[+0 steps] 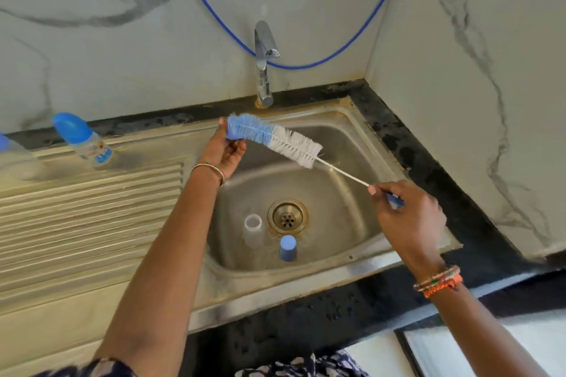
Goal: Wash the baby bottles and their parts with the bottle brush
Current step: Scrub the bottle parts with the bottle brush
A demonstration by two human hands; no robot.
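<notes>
A capped baby bottle (84,141) stood on the bench (76,223). The left hand (225,150) pinched the soft tip of the bottle brush (275,139) above the sink (352,144); the right hand (407,214) gripped its handle. The brush looked light, its wire stem thin and probably bendy, so the handle seemed the best hold.

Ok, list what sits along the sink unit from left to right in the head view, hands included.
Capped baby bottle on the drainboard → left hand holding the brush's blue tip → bottle brush → clear cup in the basin → blue cap → right hand gripping the handle.
</notes>
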